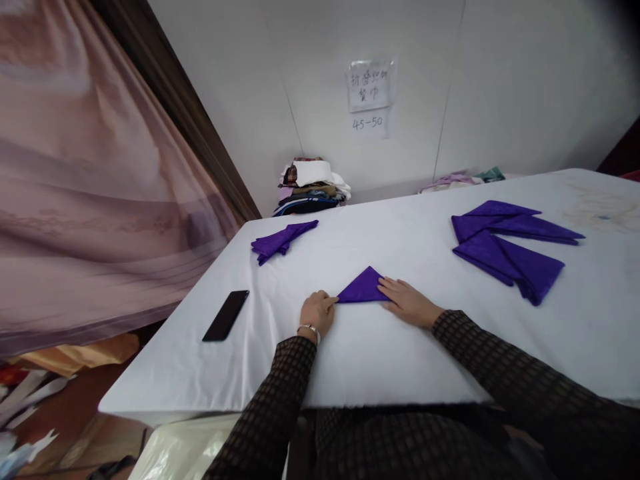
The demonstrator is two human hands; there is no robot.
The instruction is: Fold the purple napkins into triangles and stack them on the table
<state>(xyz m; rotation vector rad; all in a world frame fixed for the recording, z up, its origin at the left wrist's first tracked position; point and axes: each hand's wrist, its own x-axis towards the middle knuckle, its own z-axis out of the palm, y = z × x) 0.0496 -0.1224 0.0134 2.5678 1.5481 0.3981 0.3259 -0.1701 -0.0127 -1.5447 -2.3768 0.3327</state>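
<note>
A purple cloth napkin (363, 288), folded into a small triangle, lies on the white table (380, 360) right in front of me. My left hand (317, 314), fingers curled, pinches the triangle's left corner. My right hand (407, 301) lies flat with its fingers stretched over the right corner, pressing it down. Both arms wear dark checked sleeves, and a bracelet circles my left wrist.
A loosely folded purple napkin (283, 241) lies at the far left of the table. Several folded purple napkins (510, 248) are spread at the right. A black phone (226, 315) rests near the left edge. Stacked clothes (311, 187) sit by the wall; a pink curtain (90, 180) hangs left.
</note>
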